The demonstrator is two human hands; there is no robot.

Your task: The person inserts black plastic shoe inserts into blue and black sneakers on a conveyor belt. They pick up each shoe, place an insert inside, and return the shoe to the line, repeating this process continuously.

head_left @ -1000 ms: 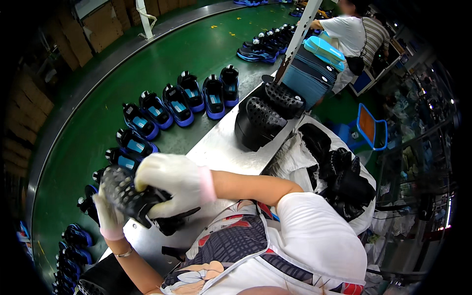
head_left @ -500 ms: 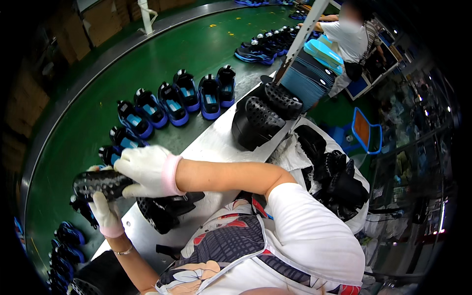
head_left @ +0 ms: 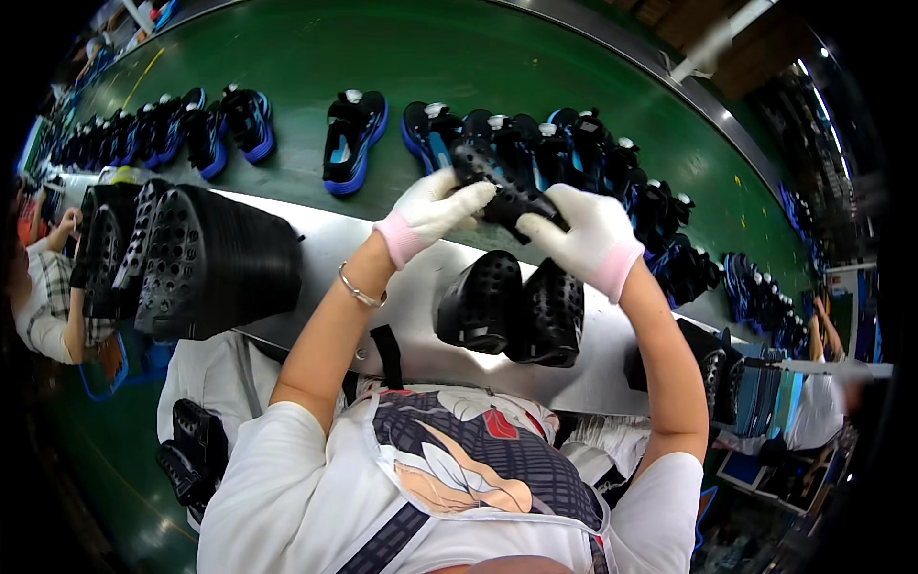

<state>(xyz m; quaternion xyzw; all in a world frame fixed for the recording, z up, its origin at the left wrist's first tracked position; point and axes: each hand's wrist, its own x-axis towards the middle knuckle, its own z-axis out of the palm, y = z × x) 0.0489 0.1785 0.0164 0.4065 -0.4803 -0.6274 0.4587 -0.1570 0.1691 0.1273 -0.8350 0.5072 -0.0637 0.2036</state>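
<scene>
Both of my hands wear white gloves with pink cuffs. Between them, above the metal bench (head_left: 411, 277), is a black perforated plastic shoe tree (head_left: 502, 187). My left hand (head_left: 435, 210) closes on one side of it, thumb across the top. The other end is gripped by my right hand (head_left: 583, 234). Below the hands, a pair of similar shoe trees (head_left: 481, 304) stands on the bench. Just beyond lies a row of black and blue sneakers (head_left: 354, 139) on the green surface, partly hidden by my hands and the shoe tree.
A thick stack of black perforated shoe trees (head_left: 225, 263) occupies the bench's left. At right stand more shoe trees and a pile of blue-grey insoles (head_left: 755, 392). A white sack (head_left: 234, 368) with black pieces is at my left. Other people (head_left: 48, 297) work at both sides.
My view has swung left along the bench. Both hands still hold the black shoe tree, now in front of me instead of far to the left.
</scene>
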